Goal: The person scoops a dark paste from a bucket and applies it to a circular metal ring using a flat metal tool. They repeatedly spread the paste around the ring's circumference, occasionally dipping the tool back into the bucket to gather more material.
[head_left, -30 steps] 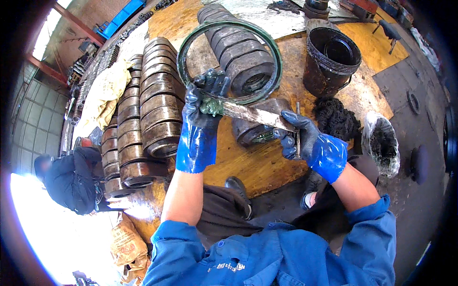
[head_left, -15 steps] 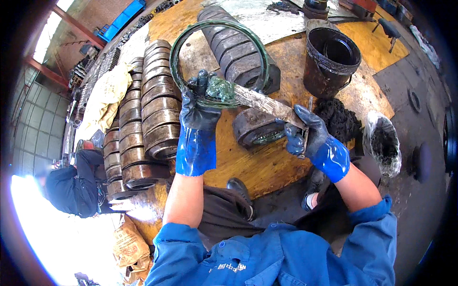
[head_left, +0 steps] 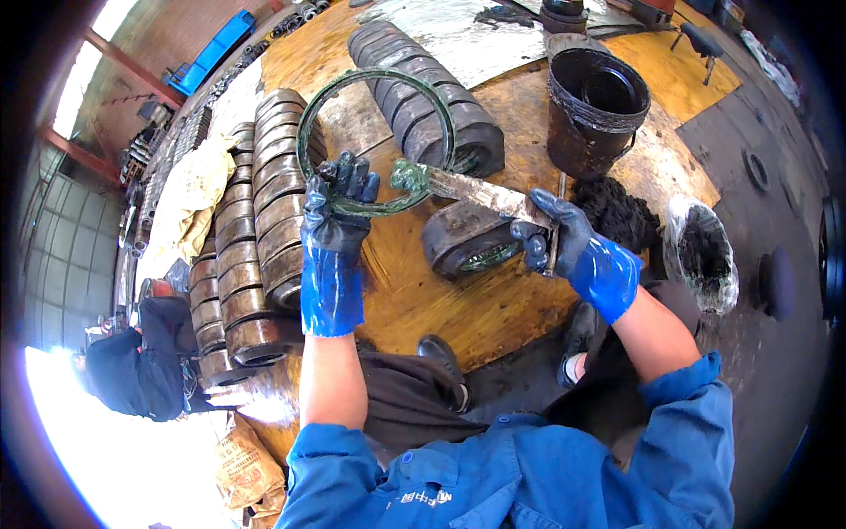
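Note:
My left hand (head_left: 339,198), in a blue rubber glove darkened with grease, grips the lower left of a large thin ring (head_left: 388,210) smeared with dark green grease. The ring is held up, tilted. My gloved right hand (head_left: 571,236) is closed round one end of a flat, worn stick (head_left: 480,191). A lump of green grease (head_left: 410,178) clings to its other end, close to the ring's lower right. A thin bar crosses the stick at my right hand. Below the stick lies a dark metal roller (head_left: 458,240) with green grease in its open end.
Rows of metal rollers (head_left: 278,194) lie at left, and another row (head_left: 423,97) lies beyond the ring. A black grease-coated bucket (head_left: 586,141) stands at right, near a dark fibrous heap (head_left: 617,212) and a plastic-lined container (head_left: 701,256). Another person (head_left: 141,361) is at far left.
My left hand and the ring have moved left and slightly down. The ring has drawn away from the greasy end of the stick, which my right hand still holds.

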`<state>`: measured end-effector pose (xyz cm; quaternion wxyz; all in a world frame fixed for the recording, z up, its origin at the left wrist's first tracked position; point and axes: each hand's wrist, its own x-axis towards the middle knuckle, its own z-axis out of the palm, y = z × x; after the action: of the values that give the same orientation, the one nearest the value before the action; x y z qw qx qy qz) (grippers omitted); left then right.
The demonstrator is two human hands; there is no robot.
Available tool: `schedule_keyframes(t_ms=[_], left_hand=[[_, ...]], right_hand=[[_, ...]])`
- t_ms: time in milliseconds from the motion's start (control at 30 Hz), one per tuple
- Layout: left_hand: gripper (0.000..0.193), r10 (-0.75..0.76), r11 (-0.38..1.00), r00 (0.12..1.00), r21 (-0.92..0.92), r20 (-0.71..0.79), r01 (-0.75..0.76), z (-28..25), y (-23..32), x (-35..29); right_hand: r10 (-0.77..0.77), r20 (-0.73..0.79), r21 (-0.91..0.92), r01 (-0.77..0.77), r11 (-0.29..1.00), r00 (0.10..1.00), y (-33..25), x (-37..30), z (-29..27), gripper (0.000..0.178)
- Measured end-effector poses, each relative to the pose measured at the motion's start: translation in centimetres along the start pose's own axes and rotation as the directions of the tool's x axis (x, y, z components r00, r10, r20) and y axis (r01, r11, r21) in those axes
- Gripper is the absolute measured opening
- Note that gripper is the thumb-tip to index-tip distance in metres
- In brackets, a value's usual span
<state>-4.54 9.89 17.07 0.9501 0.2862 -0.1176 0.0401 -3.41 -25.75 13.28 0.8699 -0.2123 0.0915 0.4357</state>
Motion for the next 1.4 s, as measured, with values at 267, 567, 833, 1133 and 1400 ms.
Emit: schedule_keyframes(t_ms=[267, 567, 833, 1133, 1400], left_hand=[[0.023, -0.132, 0.991, 0.953, -0.047, -0.274, 0.124, -1.9, 0.3, -0.6], [0.033, -0.087, 0.993, 0.797, 0.009, -0.598, 0.114, -1.9, -2.1, 1.1], [0.038, -0.06, 0.973, 0.938, 0.19, -0.342, 0.132, -7.2, -1.6, -0.2], [0.039, -0.028, 0.981, 0.863, 0.152, -0.504, 0.12, -6.5, -1.5, 0.0], [0.04, 0.003, 0.968, 0.843, 0.213, -0.537, 0.132, -5.2, -2.0, 1.1]], right_hand=[[-0.028, 0.121, -0.035, 0.032, 0.999, 0.992, -3.2, -0.3, -1.2, 0.05], [-0.318, 0.103, -0.058, 0.325, 0.944, 0.942, -7.2, -6.4, 2.6, 0.047], [-0.657, -0.118, -0.172, 0.636, 0.752, 0.745, -14.5, -21.1, -5.5, 0.04], [-0.798, -0.554, -0.632, 0.503, 0.589, 0.238, -10.2, -35.2, -28.4, 0.03], [-0.932, -0.194, -0.582, -0.801, -0.142, 0.306, -4.1, -28.1, -32.9, 0.021]])
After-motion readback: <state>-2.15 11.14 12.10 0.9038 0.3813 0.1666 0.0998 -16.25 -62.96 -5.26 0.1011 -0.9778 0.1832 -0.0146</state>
